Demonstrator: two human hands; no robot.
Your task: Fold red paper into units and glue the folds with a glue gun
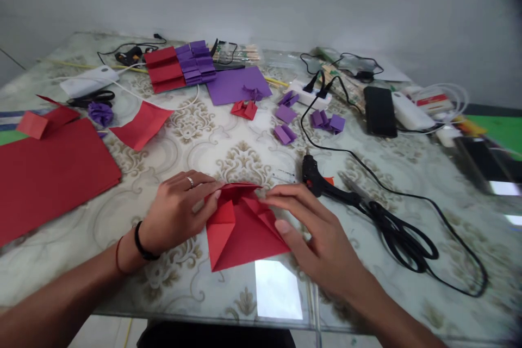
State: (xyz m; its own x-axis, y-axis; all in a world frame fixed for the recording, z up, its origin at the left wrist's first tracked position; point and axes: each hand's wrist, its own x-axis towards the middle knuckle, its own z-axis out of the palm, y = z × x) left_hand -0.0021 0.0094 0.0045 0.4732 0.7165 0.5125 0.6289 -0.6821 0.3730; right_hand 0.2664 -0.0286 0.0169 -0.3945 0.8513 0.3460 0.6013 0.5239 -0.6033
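A partly folded piece of red paper (248, 239) lies on the patterned table in front of me, its sides and far edge creased upward. My left hand (183, 204) pinches its far left edge between thumb and fingers; a ring and a black wristband show on that arm. At the right side, my right hand (314, 223) rests its fingertips on the folded flap, thumb on the near right edge and fingers stretched out. Just beyond that hand stands a black glue gun (322, 182), with black-handled scissors (402, 234) to its right.
Large red sheets (57, 174) cover the left side, near a loose red piece (142, 125). Small folded purple pieces (285, 114) sit mid-table before a white power strip (310, 95). A black phone (380, 111) lies right; a cable (432, 201) loops down the right side.
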